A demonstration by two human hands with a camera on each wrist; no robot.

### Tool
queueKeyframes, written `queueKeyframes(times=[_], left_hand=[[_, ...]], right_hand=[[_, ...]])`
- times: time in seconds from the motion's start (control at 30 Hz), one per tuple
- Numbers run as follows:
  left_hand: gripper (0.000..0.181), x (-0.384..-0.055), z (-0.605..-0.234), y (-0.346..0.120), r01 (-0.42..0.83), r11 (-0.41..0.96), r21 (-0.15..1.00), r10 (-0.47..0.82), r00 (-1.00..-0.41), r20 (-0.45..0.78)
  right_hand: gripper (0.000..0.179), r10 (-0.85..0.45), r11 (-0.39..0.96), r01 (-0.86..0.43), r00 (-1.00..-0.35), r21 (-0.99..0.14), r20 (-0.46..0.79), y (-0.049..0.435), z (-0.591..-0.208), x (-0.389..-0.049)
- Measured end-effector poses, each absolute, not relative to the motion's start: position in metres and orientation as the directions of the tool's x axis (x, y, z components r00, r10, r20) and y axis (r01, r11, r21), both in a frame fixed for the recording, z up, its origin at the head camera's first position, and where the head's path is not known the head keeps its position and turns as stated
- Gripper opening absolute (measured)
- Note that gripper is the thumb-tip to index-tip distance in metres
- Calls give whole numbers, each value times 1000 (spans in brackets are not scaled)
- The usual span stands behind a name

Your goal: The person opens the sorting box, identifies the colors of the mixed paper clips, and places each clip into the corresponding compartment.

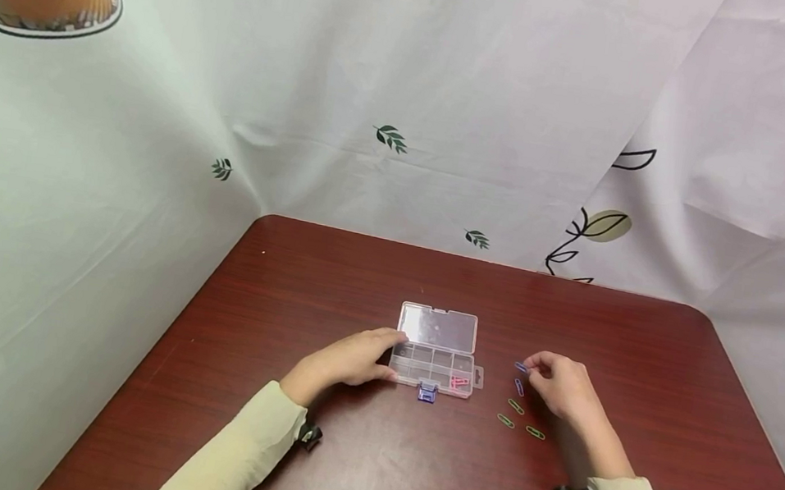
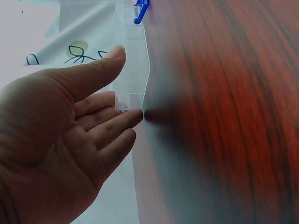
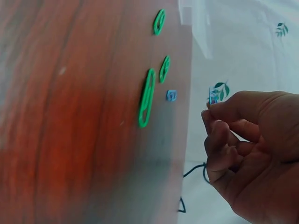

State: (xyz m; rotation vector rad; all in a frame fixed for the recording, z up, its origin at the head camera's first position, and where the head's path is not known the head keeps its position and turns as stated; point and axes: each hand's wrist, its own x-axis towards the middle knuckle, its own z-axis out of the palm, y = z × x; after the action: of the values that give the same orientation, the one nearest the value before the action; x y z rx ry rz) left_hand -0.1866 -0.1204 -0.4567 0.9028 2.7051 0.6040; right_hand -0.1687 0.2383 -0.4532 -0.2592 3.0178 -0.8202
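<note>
The left hand [image 1: 357, 358] is spread, its thumb and fingers well parted at the left end of the clear compartment box [image 1: 410, 369], fingertips touching it. The right hand [image 1: 563, 385] pinches a blue paper clip [image 1: 521, 367] between thumb and index finger. The left wrist view shows the open palm, hidden from the head view; the head view shows pink clips [image 1: 459, 383] in the box's front right compartment, unseen from the right wrist. The box lies between the hands; another blue clip [image 1: 519, 388] and three green clips [image 1: 516, 407] lie near the right hand.
</note>
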Motion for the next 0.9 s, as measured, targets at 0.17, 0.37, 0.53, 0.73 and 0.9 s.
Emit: queueKeyframes(times=[0.17, 0.37, 0.53, 0.73, 0.9], left_hand=[[63, -187, -456, -120, 519, 727, 449, 612, -786, -83], [63, -186, -455, -120, 518, 729, 448, 612, -786, -87], [63, -186, -456, -120, 517, 734, 442, 610, -787, -92], [64, -187, -458, -120, 518, 734, 440, 610, -787, -90], [63, -187, -458, -120, 522, 729, 444, 613, -786, -82]], right_hand=[[8, -179, 832, -193, -981, -520, 78, 230, -448, -167], [8, -196, 822, -218, -976, -526, 98, 219, -443, -164], [7, -203, 821, -223, -974, -526, 97, 209, -440, -162], [8, -229, 816, -249, -968, -522, 104, 199, -439, -160], [8, -247, 804, -274, -961, -527, 123, 190, -438, -157]])
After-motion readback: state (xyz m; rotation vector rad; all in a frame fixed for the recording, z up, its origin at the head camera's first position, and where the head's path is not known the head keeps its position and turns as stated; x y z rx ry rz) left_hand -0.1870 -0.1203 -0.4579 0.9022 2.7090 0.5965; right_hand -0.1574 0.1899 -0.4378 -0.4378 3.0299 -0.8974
